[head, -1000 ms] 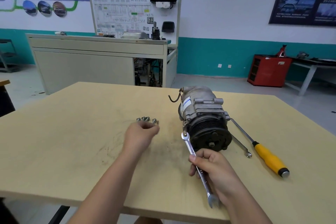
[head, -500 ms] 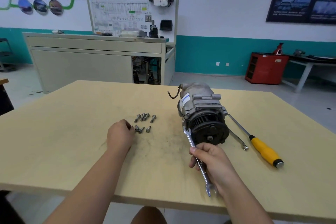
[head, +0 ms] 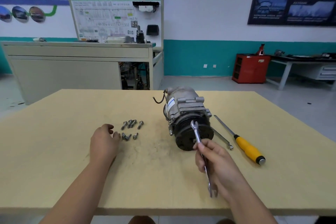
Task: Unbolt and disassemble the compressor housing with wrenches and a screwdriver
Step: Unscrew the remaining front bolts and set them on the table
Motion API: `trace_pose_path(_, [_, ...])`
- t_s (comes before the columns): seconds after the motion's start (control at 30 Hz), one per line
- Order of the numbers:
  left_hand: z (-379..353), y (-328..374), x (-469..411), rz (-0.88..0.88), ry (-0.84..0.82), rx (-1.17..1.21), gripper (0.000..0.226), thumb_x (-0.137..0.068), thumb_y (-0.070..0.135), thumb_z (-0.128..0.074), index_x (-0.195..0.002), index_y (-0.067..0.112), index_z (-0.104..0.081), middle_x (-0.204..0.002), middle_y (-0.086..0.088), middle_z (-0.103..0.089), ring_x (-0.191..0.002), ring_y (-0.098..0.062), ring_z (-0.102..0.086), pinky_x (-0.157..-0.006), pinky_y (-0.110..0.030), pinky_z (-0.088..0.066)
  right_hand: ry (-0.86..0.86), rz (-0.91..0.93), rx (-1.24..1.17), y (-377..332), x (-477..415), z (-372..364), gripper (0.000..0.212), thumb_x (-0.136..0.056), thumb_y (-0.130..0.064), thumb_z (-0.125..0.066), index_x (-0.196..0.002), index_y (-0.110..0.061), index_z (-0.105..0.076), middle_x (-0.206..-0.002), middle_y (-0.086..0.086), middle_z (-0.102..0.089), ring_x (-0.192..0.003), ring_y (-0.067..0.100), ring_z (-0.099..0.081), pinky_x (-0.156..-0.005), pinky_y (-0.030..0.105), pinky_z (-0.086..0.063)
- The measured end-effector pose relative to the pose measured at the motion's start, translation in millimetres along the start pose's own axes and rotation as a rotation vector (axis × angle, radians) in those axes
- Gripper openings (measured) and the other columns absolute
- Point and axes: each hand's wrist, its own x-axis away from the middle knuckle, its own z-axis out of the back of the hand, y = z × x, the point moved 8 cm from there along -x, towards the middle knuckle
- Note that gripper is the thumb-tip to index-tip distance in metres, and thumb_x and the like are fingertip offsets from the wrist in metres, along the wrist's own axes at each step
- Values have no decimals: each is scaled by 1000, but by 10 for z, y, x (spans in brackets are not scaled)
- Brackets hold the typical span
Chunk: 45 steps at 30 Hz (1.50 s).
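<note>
The compressor (head: pixel 187 112) lies on its side right of the middle of the surface (head: pixel 54 151), pulley toward the near edge, with a second wrench (head: pixel 222 139) and a screwdriver (head: pixel 249 149) between it and the right edge. The right grip (head: pixel 218 165) is curled round a wrench (head: pixel 196 132) whose open end tilts up in front of the pulley; contact cannot be told. The left grip (head: pixel 104 142) rests loose, holding nothing, just beside the bolts (head: pixel 131 129) at mid-surface
</note>
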Motion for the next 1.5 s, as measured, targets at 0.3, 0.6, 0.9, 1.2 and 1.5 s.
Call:
trace_pose_path(0.3, [93,491,211,-150,63,173,19,-92,16,-54,-108,14,-63,-97,2,-62,-88,-15,-54,-72,-30,-36,259,35,-35,-515,-225,990,21,-98,-9,-41,-80,-6,-52,-48,2,-44,-38,12,-33,-36,17,-30])
trace_pose_path(0.6, [-617,1226,525,76,-445,457,48,-77,75,-42,-90,31,-57,-99,5,-66,-89,-12,-65,-95,-44,-47,300,-314,337,-134,-877,1131,14,-93,-16,-49,-87,-7,-57,-73,9,-66,-35,8,-21,-34,14,-15])
trace_pose_path(0.9, [-770,1607,397,78,-485,187,110,-37,98,-27,-96,12,-60,-98,-5,-64,-91,-22,-61,-87,-39,-51,56,-400,178,133,-1132,838,42,-95,-44,-46,-60,-21,-48,-42,-7,-40,-31,6,-18,-33,11,-13])
trace_pose_path(1.2, [-862,1618,330,80,-451,225,88,-63,90,-34,-100,14,-60,-97,-3,-64,-90,-21,-61,-88,-43,-51,8,-331,162,46,-1091,795,48,-81,-65,-50,-58,-23,-52,-50,-4,-33,-33,7,-19,-33,16,-15])
trace_pose_path(1.5, [-1006,1721,478,87,-483,288,84,-74,83,-30,-118,18,-56,-115,-2,-62,-105,-21,-57,-94,-40,-45,180,-255,350,-194,-924,951,69,-57,-68,-65,-74,-1,-63,-66,19,-59,-31,10,-21,-36,17,-17])
